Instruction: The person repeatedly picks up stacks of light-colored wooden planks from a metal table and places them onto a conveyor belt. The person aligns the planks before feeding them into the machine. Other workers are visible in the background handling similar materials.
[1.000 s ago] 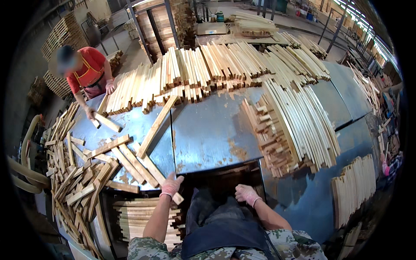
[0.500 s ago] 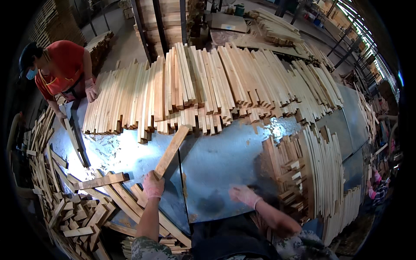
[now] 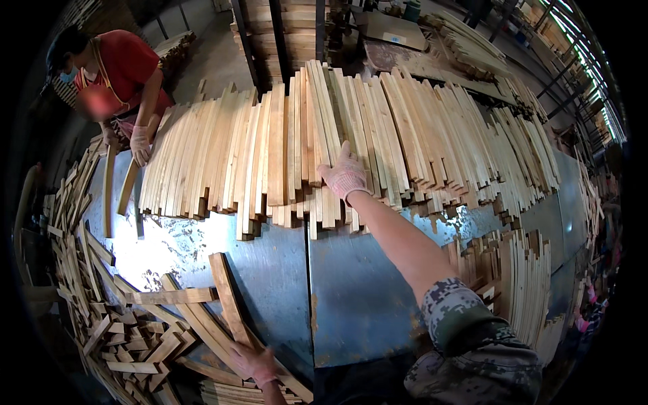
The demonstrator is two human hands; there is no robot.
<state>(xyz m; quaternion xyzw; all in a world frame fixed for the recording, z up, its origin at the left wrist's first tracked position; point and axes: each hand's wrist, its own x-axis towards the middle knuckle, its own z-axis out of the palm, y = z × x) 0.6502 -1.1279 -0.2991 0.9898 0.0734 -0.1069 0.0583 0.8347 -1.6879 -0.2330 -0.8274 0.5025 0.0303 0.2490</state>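
My right hand (image 3: 346, 175), in a pale pink glove, reaches across onto the long row of wooden strips (image 3: 223, 152). Its thumb and a finger are spread over their near ends. Low on the left, my left hand (image 3: 255, 363), also gloved, closes round the near end of a wooden board (image 3: 229, 290). That board slants up and away from the hand, over other long boards (image 3: 192, 314). The fingers are partly hidden, and their grip is seen only from above.
Across the table at the left, a person in red (image 3: 125, 74) holds strips (image 3: 109, 192). Short offcuts (image 3: 138, 347) heap up at the lower left. A second stack of strips (image 3: 526, 283) lies on the right of the metal table (image 3: 364, 290). Stacked timber (image 3: 297, 34) stands behind.
My left hand has come down and back with a board, which now tilts leftward. My right hand has reached forward onto the row. The other person's strips have shifted, and the view has turned slightly left.
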